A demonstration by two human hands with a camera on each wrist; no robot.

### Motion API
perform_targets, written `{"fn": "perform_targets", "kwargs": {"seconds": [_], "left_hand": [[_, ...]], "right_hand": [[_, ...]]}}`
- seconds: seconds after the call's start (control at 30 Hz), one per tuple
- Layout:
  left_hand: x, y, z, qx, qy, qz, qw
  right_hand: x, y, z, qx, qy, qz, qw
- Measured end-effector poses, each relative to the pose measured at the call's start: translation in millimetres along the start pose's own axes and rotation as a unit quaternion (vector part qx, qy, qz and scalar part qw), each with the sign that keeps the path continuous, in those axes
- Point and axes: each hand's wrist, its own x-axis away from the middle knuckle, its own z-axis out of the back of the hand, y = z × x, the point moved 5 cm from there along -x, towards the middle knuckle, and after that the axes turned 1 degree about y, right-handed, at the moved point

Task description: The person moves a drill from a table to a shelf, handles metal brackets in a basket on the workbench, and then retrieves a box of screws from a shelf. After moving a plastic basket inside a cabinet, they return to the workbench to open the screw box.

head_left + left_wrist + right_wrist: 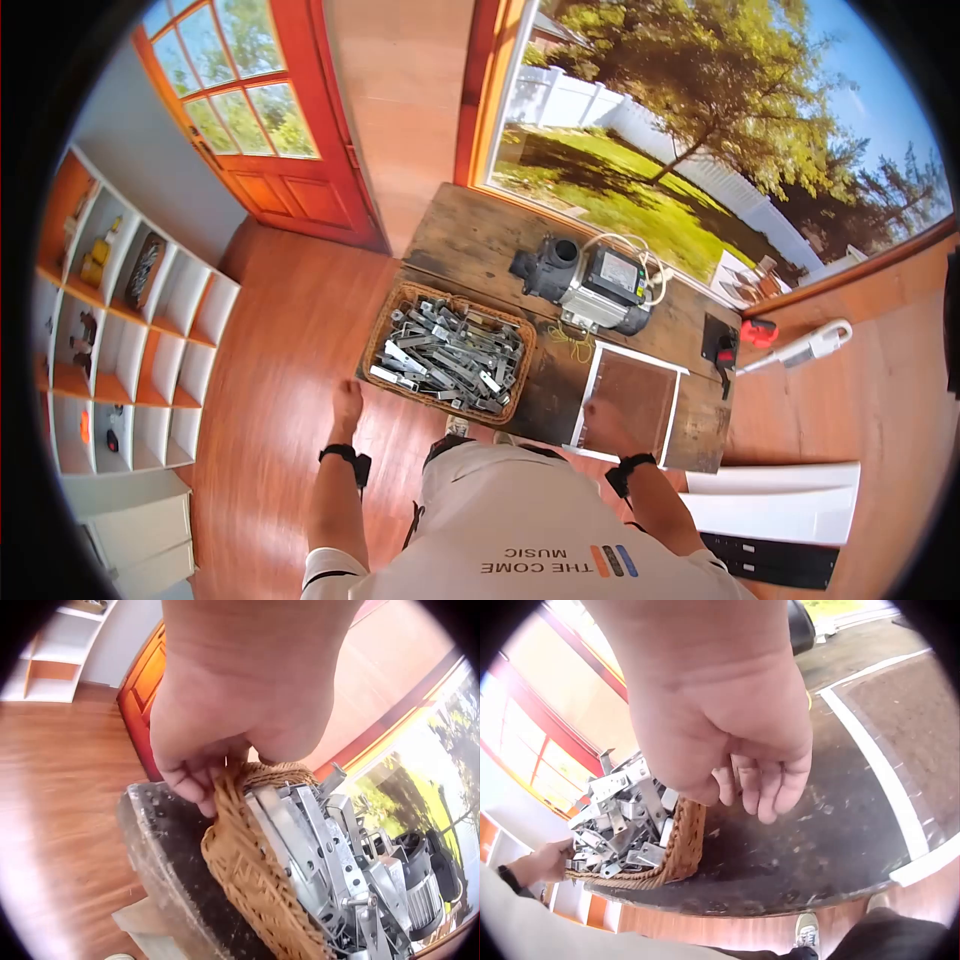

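A tan wicker basket (527, 350) heaped with metal brackets (440, 350) sits on the dark wooden table. At its left end, my left hand (240, 727) pinches the woven rim with curled fingers; in the head view this hand (347, 405) shows beside the basket's near left corner. My right hand (727, 742) is over the table to the right of the basket, its fingers hanging loosely bent and holding nothing. From above, that right hand (605, 425) overlaps the near left part of a white-taped rectangle (640, 358).
A pump with an electric motor (590, 285) and a pale cable stands behind the basket by the window. Yellow wire (572, 342) lies near it. A black plate with a red-and-black tool (722, 350) is at the table's right end. White shelves (130, 330) line the left wall.
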Motion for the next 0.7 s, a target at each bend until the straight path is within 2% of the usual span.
{"fn": "perform_targets", "kwargs": {"seconds": [0.03, 0.07, 0.1, 0.13, 0.17, 0.2, 0.23, 0.27, 0.3, 0.37, 0.43, 0.47, 0.5, 0.53, 0.57, 0.63, 0.67, 0.7], "left_hand": [[-12.5, -76.6, -27.0, -0.01, -0.016, -0.06, 0.998], [-6.2, -116.1, -44.2, -0.202, -0.116, -0.173, 0.957], [-1.4, -196.7, -66.4, -0.005, -0.265, -0.057, 0.963], [61.4, -234.2, -76.3, -0.005, -0.22, -0.051, 0.974], [75.5, -219.0, -56.6, -0.131, -0.286, -0.286, 0.905], [119.0, -195.8, -79.1, -0.264, -0.335, -0.486, 0.763], [138.8, -218.4, -129.0, -0.444, -0.374, -0.376, 0.722], [205.9, -243.1, -101.3, -0.448, -0.356, -0.358, 0.738], [200.9, -200.9, -100.1, -0.406, -0.43, -0.192, 0.783], [258.7, -153.9, -84.3, -0.521, -0.413, -0.298, 0.685], [299.6, -146.4, -72.5, -0.535, -0.382, -0.3, 0.692], [314.1, -157.8, -63.8, -0.349, -0.349, -0.141, 0.858], [331.7, -174.0, -53.2, -0.133, -0.283, 0.026, 0.95], [346.1, -196.0, -55.0, -0.135, -0.265, 0.04, 0.954], [366.9, -197.3, -47.7, -0.137, -0.259, 0.045, 0.955], [401.8, -196.9, -34.7, -0.094, -0.205, 0.107, 0.968], [412.3, -194.8, -30.7, -0.091, -0.198, 0.108, 0.97], [423.8, -197.5, -27.4, -0.112, -0.218, 0.148, 0.958]], "right_hand": [[11.8, -6.1, 11.6, -0.026, -0.013, -0.012, 1.0], [27.4, -26.2, 29.2, 0.008, -0.031, 0.022, 0.999], [36.8, -34.1, 37.8, 0.041, -0.049, 0.065, 0.996], [29.4, 9.9, 6.9, 0.147, -0.051, 0.174, 0.972], [-12.8, 56.8, -26.7, -0.026, -0.082, 0.125, 0.988], [-15.7, 161.9, -75.4, 0.177, -0.041, 0.273, 0.945], [-16.2, 162.9, -72.1, -0.042, -0.062, 0.02, 0.997], [-13.4, 149.0, -64.2, -0.015, -0.037, 0.001, 0.999], [-6.0, 123.4, -50.3, 0.01, -0.014, 0.028, 0.999], [-12.0, 129.1, -56.3, 0.01, -0.029, 0.015, 0.999], [-8.0, 110.9, -47.3, 0.045, -0.037, 0.044, 0.997], [-6.3, 103.7, -43.4, 0.078, -0.032, 0.056, 0.995], [-9.1, 103.7, -44.1, 0.075, -0.04, 0.066, 0.994], [-10.3, 108.0, -45.8, 0.073, -0.061, 0.072, 0.993], [-4.6, 99.7, -41.9, 0.072, -0.08, 0.077, 0.991], [-1.1, 87.8, -38.2, 0.085, -0.115, 0.082, 0.986], [0.0, 83.9, -43.6, 0.075, -0.15, 0.108, 0.98], [2.4, 79.3, -50.0, 0.064, -0.185, 0.133, 0.972]]}}
